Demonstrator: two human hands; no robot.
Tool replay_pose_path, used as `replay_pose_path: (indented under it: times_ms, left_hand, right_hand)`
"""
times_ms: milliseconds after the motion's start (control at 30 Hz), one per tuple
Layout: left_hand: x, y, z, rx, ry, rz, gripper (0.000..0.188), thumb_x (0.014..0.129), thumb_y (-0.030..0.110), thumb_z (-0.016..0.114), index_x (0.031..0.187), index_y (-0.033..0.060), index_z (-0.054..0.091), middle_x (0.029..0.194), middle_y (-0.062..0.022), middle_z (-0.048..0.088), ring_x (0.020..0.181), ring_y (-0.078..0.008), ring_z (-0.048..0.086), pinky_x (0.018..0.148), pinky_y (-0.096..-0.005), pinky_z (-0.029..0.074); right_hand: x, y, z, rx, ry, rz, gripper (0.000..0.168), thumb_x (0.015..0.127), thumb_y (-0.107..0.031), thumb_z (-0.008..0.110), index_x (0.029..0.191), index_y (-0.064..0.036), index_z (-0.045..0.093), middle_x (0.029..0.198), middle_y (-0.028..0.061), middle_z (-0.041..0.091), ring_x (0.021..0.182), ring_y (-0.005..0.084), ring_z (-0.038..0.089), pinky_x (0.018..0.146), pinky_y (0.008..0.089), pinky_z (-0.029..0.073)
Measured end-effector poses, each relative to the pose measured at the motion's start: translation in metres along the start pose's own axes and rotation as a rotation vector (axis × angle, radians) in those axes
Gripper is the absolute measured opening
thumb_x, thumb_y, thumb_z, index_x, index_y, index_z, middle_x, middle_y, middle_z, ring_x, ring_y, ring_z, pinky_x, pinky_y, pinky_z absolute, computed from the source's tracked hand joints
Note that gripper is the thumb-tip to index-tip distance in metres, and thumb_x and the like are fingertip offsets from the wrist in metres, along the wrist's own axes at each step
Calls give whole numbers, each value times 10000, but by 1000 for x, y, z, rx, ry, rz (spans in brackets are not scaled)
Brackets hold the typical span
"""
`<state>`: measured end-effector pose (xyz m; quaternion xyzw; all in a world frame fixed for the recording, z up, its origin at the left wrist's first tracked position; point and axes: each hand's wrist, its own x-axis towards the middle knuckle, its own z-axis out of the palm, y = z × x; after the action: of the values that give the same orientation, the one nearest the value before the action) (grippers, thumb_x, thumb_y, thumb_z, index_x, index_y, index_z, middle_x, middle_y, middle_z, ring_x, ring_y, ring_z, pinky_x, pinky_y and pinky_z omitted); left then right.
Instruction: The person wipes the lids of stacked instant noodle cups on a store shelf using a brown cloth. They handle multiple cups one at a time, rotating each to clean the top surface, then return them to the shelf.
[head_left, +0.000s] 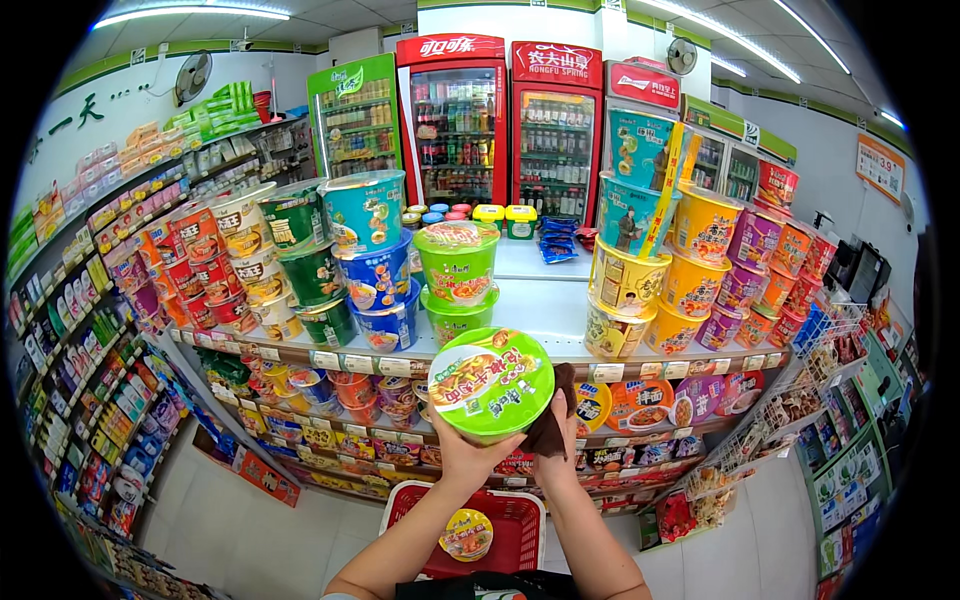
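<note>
A green instant noodle tub (487, 382) is held up before me, its printed lid facing my view. My left hand (472, 454) grips it from below and the left side. In my right hand (556, 442) is a dark brown cloth (551, 416), pressed against the tub's right side. Just beyond stand two stacked green tubs (459, 262) on the white shelf top (555, 307). Below my forearms sits a red basket (517, 525) with a yellow-lidded noodle tub (466, 535) inside.
Stacked blue tubs (375, 274) rise to the left, yellow tubs (624, 285) to the right. Lower shelves carry orange noodle bowls (641, 405) and packets. A wire rack (795, 390) juts out at the right. Red drink coolers (454, 112) stand behind.
</note>
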<state>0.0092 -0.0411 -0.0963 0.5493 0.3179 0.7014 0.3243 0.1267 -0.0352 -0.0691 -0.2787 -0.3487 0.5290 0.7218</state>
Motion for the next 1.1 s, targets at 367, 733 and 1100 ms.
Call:
replay_pose_path:
  times_ms: [367,733,1100]
  left_hand:
    - [49,-11,40,-43,-57,5,1121,680,175,909,1460,32,116,1398,-166,380,1283,-244,432,1054,-382,407]
    - [128,-42,87,151,-80,35,1169,629,225,926,1446,-61,140,1397,-225,378,1289,-300,444,1064,-391,405]
    - [155,-81,97,460,-74,-118,1192,601,336,921,1442,-52,170,1383,-261,426,1266,-382,485,1037,-427,439]
  right_hand:
    - [25,-13,-45,80,74,-16,300,1016,-192,557,1255,-12,528,1070,76,661,960,162,639,838,293,521]
    - [45,-40,-61,-99,101,-145,401,971,-244,638,1255,23,545,1049,91,667,915,147,627,798,290,503]
    - [39,-37,-70,-168,71,-124,396,980,-218,615,1292,7,520,1104,102,645,1015,187,633,889,326,507]
